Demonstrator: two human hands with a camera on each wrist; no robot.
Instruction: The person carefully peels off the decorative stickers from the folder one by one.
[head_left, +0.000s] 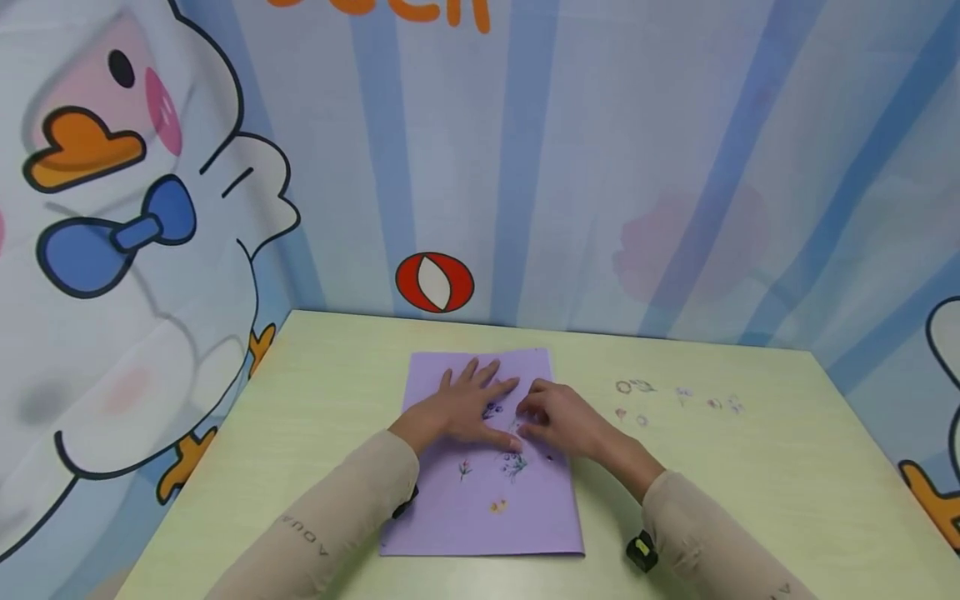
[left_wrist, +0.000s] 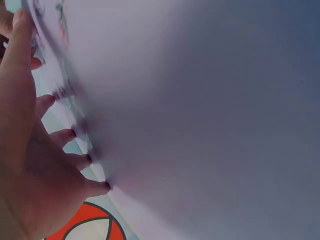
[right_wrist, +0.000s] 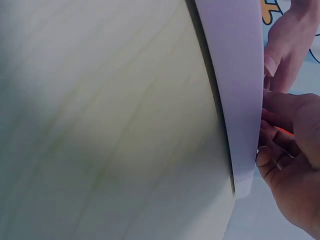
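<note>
A purple folder-like sheet (head_left: 536,521) lies on the table, with small flower stickers (head_left: 514,467) and a small yellow-orange sticker (head_left: 498,506) on it. My left hand (head_left: 468,412) is spread flat over its upper half, fingers straight and thumb pointing right. A dark purple flower sticker (head_left: 492,410) shows between the thumb and forefinger. Just right of that thumb, my right hand (head_left: 564,421) has its fingers curled and pinches a faint, see-through sticker (head_left: 514,427) close over the sheet. The right fingertips partly hide it. In the right wrist view, curled fingers (right_wrist: 280,150) show beyond the sheet's edge.
Several small clear stickers (head_left: 642,421) lie on the pale wooden table (head_left: 750,483) to the right of the sheet. A printed cloth backdrop (head_left: 465,167) with a cartoon duck rises behind the table. Dark wrist devices (head_left: 642,551) sit near the sleeves.
</note>
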